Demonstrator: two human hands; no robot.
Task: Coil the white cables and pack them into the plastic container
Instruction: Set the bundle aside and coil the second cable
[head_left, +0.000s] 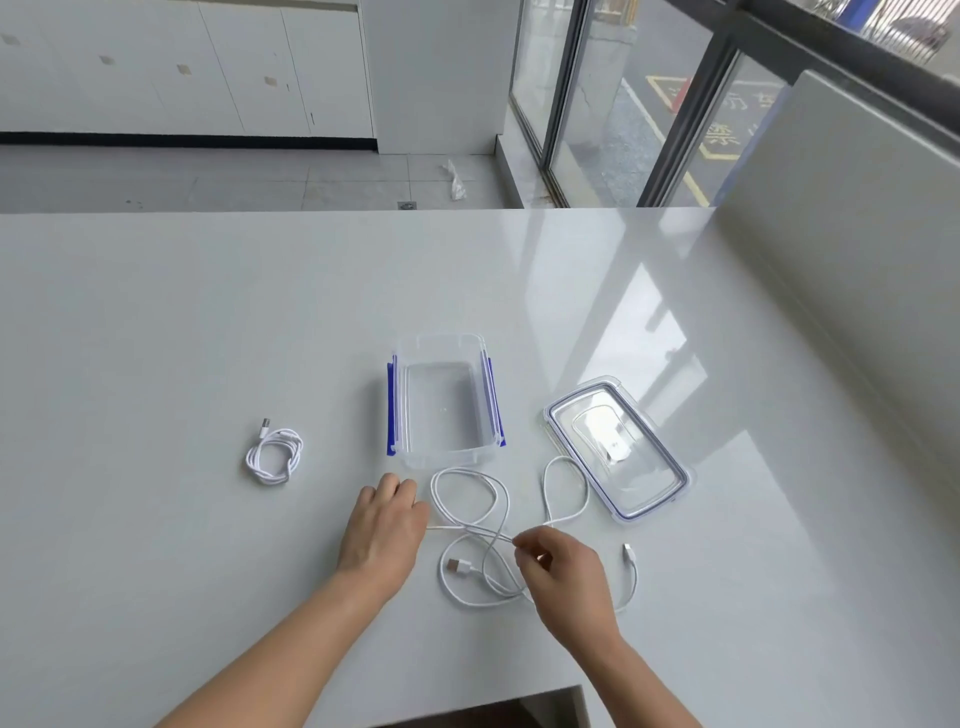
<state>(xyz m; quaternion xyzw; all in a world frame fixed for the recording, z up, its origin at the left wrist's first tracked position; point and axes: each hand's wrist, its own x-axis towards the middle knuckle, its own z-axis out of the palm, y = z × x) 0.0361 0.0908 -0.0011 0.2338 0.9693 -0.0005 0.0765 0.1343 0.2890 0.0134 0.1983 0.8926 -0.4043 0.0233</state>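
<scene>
A clear plastic container (395, 410) with blue side clips stands open and empty in the middle of the table. Just in front of it a loose white cable (496, 496) sprawls in loops, its USB plug (458, 566) lying near me. My right hand (563, 577) pinches this cable where its strands cross. My left hand (383, 525) lies flat, fingers down, at the cable's left end, which runs under it. A second white cable (274, 454) lies coiled to the left, apart from both hands.
The container's clear lid (615, 447) lies flat to the right of the container, touching the loose cable's far loop. A grey partition wall (857, 270) borders the white table (208, 338) on the right. The table's near edge has a cut-out at bottom centre.
</scene>
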